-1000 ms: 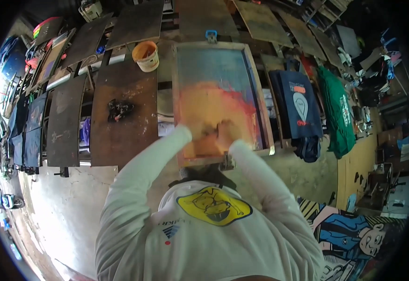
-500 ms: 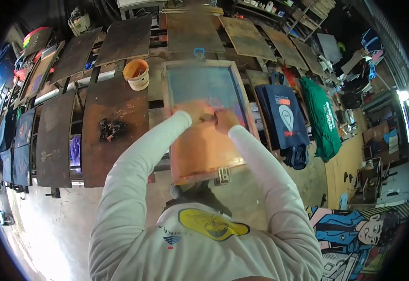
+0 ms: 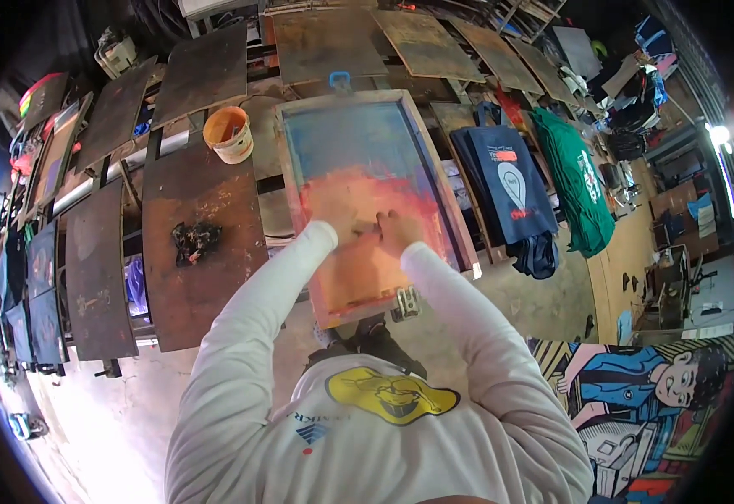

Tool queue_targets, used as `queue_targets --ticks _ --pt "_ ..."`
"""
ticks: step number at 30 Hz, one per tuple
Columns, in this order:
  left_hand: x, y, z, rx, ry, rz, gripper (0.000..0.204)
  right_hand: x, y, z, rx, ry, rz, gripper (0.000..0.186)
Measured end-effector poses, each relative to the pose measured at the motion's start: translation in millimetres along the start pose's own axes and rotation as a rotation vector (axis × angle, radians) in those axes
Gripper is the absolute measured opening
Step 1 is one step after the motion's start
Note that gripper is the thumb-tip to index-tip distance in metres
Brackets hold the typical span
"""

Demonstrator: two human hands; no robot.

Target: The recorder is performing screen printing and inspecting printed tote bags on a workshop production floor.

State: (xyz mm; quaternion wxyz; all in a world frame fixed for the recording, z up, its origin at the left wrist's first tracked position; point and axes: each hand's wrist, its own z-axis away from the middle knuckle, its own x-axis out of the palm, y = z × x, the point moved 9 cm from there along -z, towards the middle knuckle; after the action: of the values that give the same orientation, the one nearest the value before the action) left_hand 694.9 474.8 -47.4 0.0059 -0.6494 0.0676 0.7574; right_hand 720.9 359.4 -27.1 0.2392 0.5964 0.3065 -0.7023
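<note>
A wood-framed screen [image 3: 354,147] lies in front of me, blue-grey on its far half and smeared orange and red on its near half. My left hand [image 3: 342,227] and my right hand [image 3: 396,231] are close together over the orange area, fingers bent round a small dark thing [image 3: 369,228] that I cannot make out. My left hand is a little blurred. A blue handle [image 3: 339,79] sits at the screen's far edge and a metal clamp [image 3: 406,304] at its near edge.
An orange-rimmed bucket [image 3: 229,139] and a crumpled black lump [image 3: 195,244] lie to the left. Dark boards [image 3: 98,277] line both rows. Navy bags [image 3: 501,193] and green fabric [image 3: 573,181] lie on the right. A painted cartoon panel [image 3: 669,395] is at the lower right.
My two hands moved up the screen together from its lower part, then came slightly back down toward the middle. My view has also shifted a little.
</note>
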Motion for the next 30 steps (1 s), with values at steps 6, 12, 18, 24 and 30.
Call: queue_targets --ticks 6,12,18,24,30 --pt "-3 47 96 0.071 0.100 0.196 0.027 -13 -46 91 -0.029 -0.024 -0.054 0.024" --pt "-1 53 106 0.037 -0.051 0.228 0.037 -7 -38 90 -0.210 -0.071 -0.095 0.021" --pt "-39 44 82 -0.176 0.147 0.287 0.041 -26 -16 42 -0.234 0.024 0.004 0.020" --pt "0 69 105 -0.316 0.174 0.187 0.041 -15 -14 82 -0.284 0.077 -0.009 0.024" --pt "19 138 128 -0.427 0.132 0.161 0.039 -16 16 146 -0.361 0.099 -0.098 0.028"
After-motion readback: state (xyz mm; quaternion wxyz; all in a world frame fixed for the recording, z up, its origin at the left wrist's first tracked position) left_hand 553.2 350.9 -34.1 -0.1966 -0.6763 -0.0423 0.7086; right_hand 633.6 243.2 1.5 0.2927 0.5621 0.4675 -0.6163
